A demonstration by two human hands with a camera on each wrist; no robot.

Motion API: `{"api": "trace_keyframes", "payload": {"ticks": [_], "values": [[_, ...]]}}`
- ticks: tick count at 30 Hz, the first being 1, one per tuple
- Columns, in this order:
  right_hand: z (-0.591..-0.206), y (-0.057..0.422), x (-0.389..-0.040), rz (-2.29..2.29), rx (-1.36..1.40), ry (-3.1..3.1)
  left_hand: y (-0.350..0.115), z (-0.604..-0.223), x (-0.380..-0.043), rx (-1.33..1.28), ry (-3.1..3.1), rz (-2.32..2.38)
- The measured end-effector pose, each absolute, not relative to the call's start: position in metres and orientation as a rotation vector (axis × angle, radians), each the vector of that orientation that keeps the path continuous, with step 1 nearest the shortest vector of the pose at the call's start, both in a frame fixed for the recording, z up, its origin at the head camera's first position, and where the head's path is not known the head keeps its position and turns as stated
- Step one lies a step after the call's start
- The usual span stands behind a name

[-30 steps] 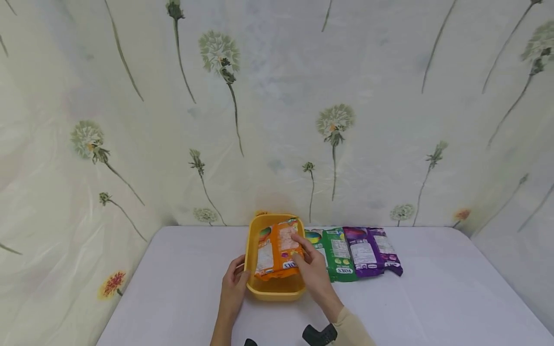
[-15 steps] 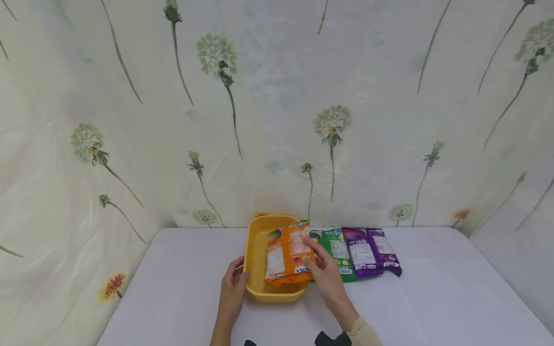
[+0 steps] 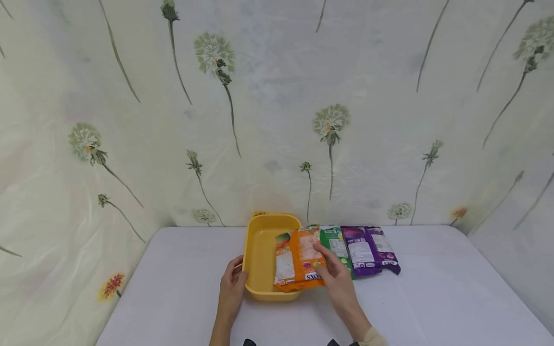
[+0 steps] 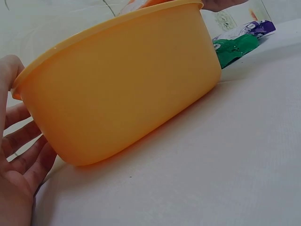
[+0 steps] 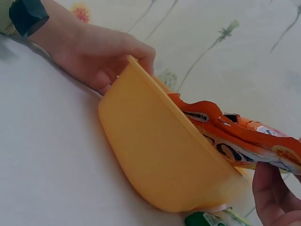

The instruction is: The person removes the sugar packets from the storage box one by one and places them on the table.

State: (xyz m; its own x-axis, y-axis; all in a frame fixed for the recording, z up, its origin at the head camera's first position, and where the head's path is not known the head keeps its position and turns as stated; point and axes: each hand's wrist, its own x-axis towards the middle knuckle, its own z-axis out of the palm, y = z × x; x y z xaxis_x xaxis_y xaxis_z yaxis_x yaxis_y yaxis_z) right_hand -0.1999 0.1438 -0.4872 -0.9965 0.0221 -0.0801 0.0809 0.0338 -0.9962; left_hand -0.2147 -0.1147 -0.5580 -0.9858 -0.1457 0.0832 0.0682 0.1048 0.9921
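Observation:
A yellow plastic basin [image 3: 277, 296] stands on the table, and my left hand [image 3: 231, 290] holds its left side. The left wrist view shows the thumb at the rim and the fingers along the outer wall [image 4: 122, 84]. My right hand [image 3: 343, 290] grips an orange candy bag [image 3: 298, 259] by its right part. The bag reaches across the basin's right rim, partly over the inside. In the right wrist view, the orange bag [image 5: 249, 136] tilts over the rim, with right-hand fingers [image 5: 270, 188] against its underside.
Right of the basin lie a green candy bag [image 3: 337, 245], partly covered by the orange one, and a purple candy bag [image 3: 365, 252]. A white cloth [image 3: 433, 288] covers the table. Floral sheeting [image 3: 268, 120] hangs behind.
My right hand has moved the orange bag rightward, from inside the basin to across its right rim. It covers more of the green bag. My left hand stays on the basin.

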Motion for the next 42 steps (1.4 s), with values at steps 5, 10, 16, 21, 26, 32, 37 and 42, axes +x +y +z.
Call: {"api": "trace_keyframes", "payload": {"ticks": [5, 10, 16, 21, 26, 32, 37, 42], "values": [[-0.488, 0.152, -0.194, -2.165, 0.125, 2.237, -0.114, -0.556, -0.214, 0.075, -2.207, -2.008], [-0.488, 0.162, -0.187, -2.216, 0.124, 2.197, -0.115, -0.547, -0.211, 0.077, -2.200, -2.060], [-0.491, 0.175, -0.177, -2.266, 0.115, 2.169, -0.115, -0.528, -0.201, 0.058, -2.214, -2.047], [-0.494, 0.186, -0.168, -2.301, 0.155, 2.116, -0.114, -0.525, -0.199, 0.015, -2.178, -2.056], [-0.494, 0.196, -0.158, -2.299, 0.243, 2.057, -0.115, -0.526, -0.200, 0.037, -2.181, -2.080], [-0.498, 0.207, -0.148, -2.311, 0.271, 2.041, -0.115, -0.543, -0.209, 0.070, -2.202, -2.062], [-0.504, 0.213, -0.141, -2.290, 0.320, 2.046, -0.114, -0.553, -0.212, 0.074, -2.199, -2.029], [-0.511, 0.216, -0.135, -2.233, 0.372, 2.068, -0.113, -0.555, -0.212, 0.078, -2.199, -2.014]]}}
